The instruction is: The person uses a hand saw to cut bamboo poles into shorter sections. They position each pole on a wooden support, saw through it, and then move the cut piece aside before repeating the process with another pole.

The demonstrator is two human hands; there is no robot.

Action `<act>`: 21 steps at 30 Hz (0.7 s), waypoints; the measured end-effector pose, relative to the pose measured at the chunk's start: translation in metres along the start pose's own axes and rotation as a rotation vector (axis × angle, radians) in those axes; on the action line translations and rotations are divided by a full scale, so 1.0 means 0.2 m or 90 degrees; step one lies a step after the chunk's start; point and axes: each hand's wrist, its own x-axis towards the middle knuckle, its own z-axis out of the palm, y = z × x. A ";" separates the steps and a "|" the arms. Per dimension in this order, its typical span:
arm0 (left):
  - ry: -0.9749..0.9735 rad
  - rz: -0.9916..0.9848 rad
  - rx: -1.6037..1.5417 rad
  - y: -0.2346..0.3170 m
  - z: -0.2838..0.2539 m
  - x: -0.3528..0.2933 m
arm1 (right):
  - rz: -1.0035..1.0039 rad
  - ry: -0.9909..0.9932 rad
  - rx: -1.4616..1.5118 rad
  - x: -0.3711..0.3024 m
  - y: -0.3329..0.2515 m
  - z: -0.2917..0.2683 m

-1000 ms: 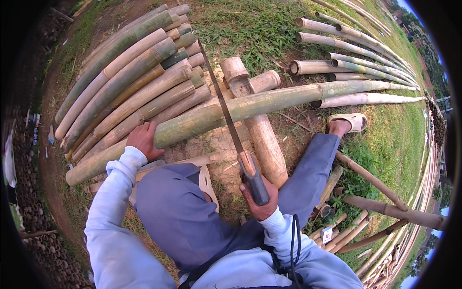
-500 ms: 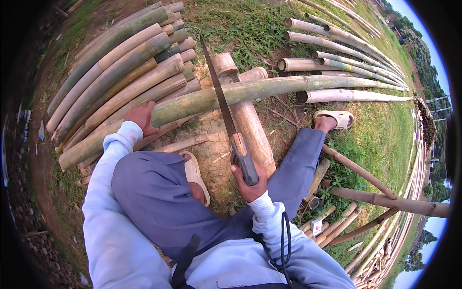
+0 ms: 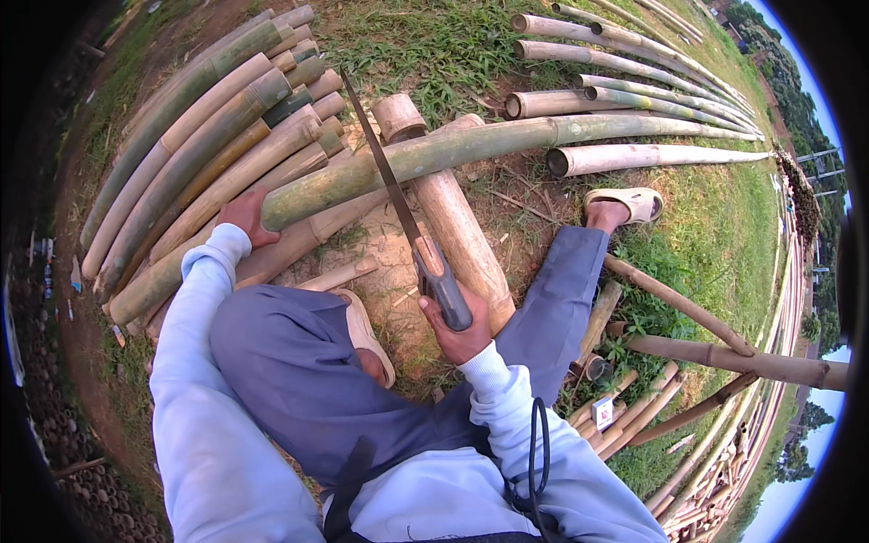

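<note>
A long green bamboo pole (image 3: 471, 145) lies crosswise in front of me, over a thick bamboo log (image 3: 462, 235) that slants toward my right leg. At its near left end my left hand (image 3: 246, 219) is closed on the pole, some fingers hidden. My right hand (image 3: 460, 323) grips the dark handle of a handsaw (image 3: 385, 167). The saw's long blade crosses the pole to the left of the log and points away from me. Whether its teeth have cut into the bamboo cannot be made out.
Cut bamboo lengths (image 3: 204, 136) are stacked at the left. Long poles (image 3: 634, 63) lie on grass at the far right. A bamboo frame (image 3: 724, 357) stands beside my right leg, near short pieces and a small white box (image 3: 603, 414). A split piece (image 3: 339, 273) lies by my left sandal (image 3: 364, 330).
The whole view has shifted slightly. The saw's tip has swung a little to the left, with the blade still across the pole. Both hands keep their holds.
</note>
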 end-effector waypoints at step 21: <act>0.053 0.048 -0.028 0.09 -0.01 -0.14 | 0.057 -0.005 -0.065 -0.08 -0.25 -0.14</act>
